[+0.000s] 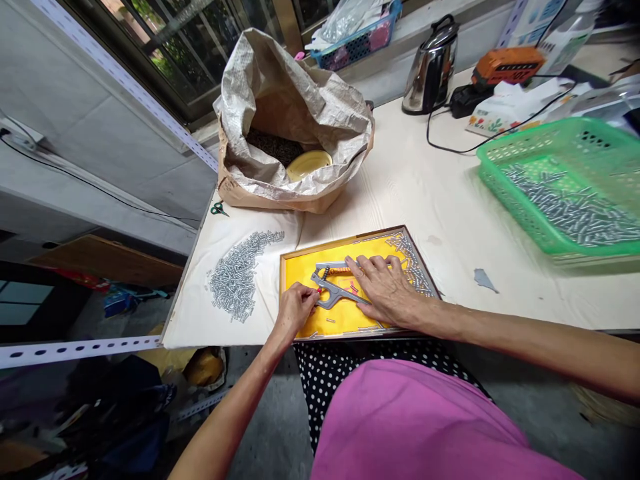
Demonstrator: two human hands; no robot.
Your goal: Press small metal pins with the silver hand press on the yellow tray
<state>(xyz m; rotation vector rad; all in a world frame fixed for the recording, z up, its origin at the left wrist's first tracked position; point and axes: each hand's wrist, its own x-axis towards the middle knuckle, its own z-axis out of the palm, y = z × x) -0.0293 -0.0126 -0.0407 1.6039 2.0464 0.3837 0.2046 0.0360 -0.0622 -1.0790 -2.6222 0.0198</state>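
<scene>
The right hand (385, 288) lies spread open, palm down, on a grey metal spring-loaded hand press (336, 288) inside a yellow-lined tray (345, 241) at the near edge of the table (450, 220). The left hand (296, 310) pinches its fingertips together on a small red piece (319, 291) at the press's coiled end. Silver metal pins (235, 277) lie heaped on a white cloth (200, 320) just left of the tray; more fill a green plastic basket (560, 187) near the table's right side.

Right hand (384, 288) on grey spring pliers (330, 288), left hand (297, 310) beside, yellow tray (345, 320)
</scene>
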